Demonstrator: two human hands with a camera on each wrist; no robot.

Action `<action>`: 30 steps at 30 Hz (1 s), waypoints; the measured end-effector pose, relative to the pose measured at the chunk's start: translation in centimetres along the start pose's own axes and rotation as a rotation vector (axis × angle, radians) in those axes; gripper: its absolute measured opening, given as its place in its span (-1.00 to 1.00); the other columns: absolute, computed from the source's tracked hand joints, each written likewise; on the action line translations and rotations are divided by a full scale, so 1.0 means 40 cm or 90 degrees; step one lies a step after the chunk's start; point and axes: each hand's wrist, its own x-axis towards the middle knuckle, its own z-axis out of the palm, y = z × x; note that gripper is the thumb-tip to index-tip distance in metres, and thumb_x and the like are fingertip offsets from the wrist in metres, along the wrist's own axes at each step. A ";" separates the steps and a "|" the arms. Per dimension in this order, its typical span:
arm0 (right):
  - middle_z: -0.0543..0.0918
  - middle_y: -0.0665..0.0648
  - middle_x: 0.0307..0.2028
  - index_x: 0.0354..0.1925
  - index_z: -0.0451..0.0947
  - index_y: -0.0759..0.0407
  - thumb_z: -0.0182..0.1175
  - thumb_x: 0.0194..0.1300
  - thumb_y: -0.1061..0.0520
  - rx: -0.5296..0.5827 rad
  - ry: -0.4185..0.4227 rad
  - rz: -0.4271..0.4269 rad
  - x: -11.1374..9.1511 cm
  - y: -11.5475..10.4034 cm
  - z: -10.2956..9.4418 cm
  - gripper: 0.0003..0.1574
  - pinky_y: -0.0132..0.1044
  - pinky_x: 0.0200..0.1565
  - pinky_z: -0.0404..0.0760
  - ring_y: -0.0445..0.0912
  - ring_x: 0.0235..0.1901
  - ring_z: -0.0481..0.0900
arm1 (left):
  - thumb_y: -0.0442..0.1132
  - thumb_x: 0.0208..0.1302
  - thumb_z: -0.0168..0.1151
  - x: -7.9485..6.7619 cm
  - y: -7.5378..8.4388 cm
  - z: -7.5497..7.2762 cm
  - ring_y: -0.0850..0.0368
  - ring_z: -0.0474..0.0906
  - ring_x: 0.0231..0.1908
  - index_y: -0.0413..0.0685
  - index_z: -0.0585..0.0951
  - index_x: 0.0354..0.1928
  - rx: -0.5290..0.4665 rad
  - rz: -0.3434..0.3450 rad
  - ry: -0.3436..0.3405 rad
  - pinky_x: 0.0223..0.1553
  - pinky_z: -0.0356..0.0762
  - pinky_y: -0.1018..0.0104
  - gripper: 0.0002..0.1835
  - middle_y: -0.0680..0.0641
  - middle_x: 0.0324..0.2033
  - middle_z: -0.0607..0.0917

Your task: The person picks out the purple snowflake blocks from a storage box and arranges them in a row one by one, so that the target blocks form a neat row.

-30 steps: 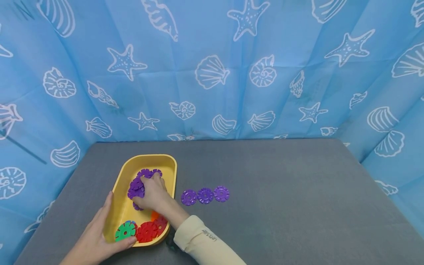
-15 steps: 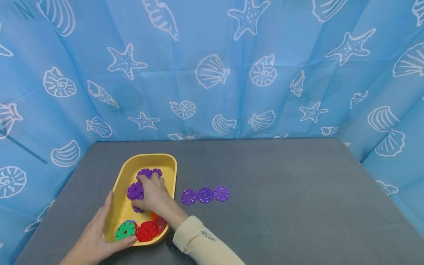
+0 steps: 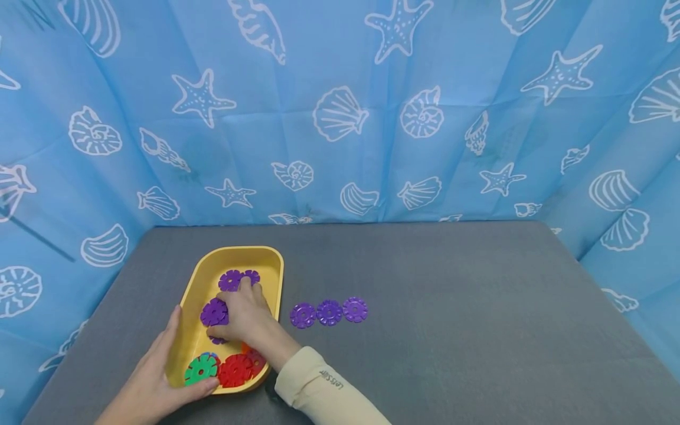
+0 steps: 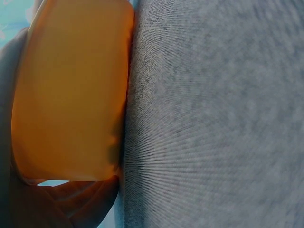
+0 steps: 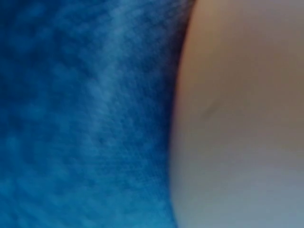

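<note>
My left hand [image 3: 154,372] grips the near left corner of a yellow plastic tray [image 3: 192,289], its thumb over the front rim and its fingers along the left side. The left wrist view shows those fingers against the orange-looking tray wall [image 4: 71,95]. Inside the tray, my right hand [image 3: 247,313] reaches among purple notched discs, snowflake-style building pieces. Its thumb and forefinger bracket a small cluster of purple discs [image 3: 213,311], partly hidden by the hand. Beyond the fingertips lie more purple discs [image 3: 230,280]. The right wrist view holds only blurred skin and a bluish surface.
Near the tray's front end are a green disc [image 3: 201,369], red discs [image 3: 235,370] and a bit of orange. Three purple discs [image 3: 329,313] lie in a row on the grey table [image 3: 451,330], right of the tray. A blue seashell-patterned curtain [image 3: 340,159] hangs behind.
The right hand has shifted slightly left and toward the near side inside the tray, and the purple disc cluster at its fingers has slid the same way. The left hand stays put.
</note>
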 end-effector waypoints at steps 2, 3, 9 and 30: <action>0.46 0.03 0.26 0.27 0.58 -0.35 0.52 0.06 -0.32 0.009 0.000 0.002 -0.001 0.000 0.001 -0.21 -0.31 0.21 0.59 -0.10 0.20 0.39 | 0.28 0.10 0.44 0.000 -0.001 -0.001 -0.33 0.38 0.20 0.00 -0.52 0.60 0.000 -0.005 -0.006 -0.03 0.71 -0.16 0.47 -0.44 0.41 0.15; 0.46 0.02 0.24 0.24 0.60 -0.34 0.53 0.05 -0.32 0.013 -0.001 0.003 -0.001 0.000 0.002 -0.24 -0.31 0.20 0.59 -0.11 0.18 0.39 | 0.28 0.10 0.44 0.000 -0.001 -0.001 -0.34 0.37 0.21 0.00 -0.52 0.60 -0.001 -0.007 -0.009 -0.03 0.71 -0.16 0.47 -0.45 0.42 0.14; 0.50 -0.01 0.18 0.16 0.65 -0.25 0.53 0.05 -0.32 0.021 0.008 0.001 -0.003 -0.001 0.002 -0.30 -0.31 0.20 0.59 -0.11 0.16 0.41 | 0.29 0.10 0.44 0.001 -0.002 -0.001 -0.37 0.35 0.23 0.01 -0.53 0.60 -0.001 -0.012 -0.013 -0.04 0.73 -0.12 0.48 -0.44 0.42 0.13; 0.65 -0.06 0.04 -0.46 0.68 -0.12 0.45 0.11 -0.39 -0.157 0.076 -0.128 0.001 -0.004 0.009 -0.57 -0.41 -0.03 0.66 -0.14 0.00 0.59 | 0.24 0.07 0.48 0.000 -0.008 0.006 -0.36 0.38 0.21 -0.03 -0.49 0.61 0.000 0.029 0.021 -0.05 0.71 -0.19 0.48 -0.44 0.38 0.20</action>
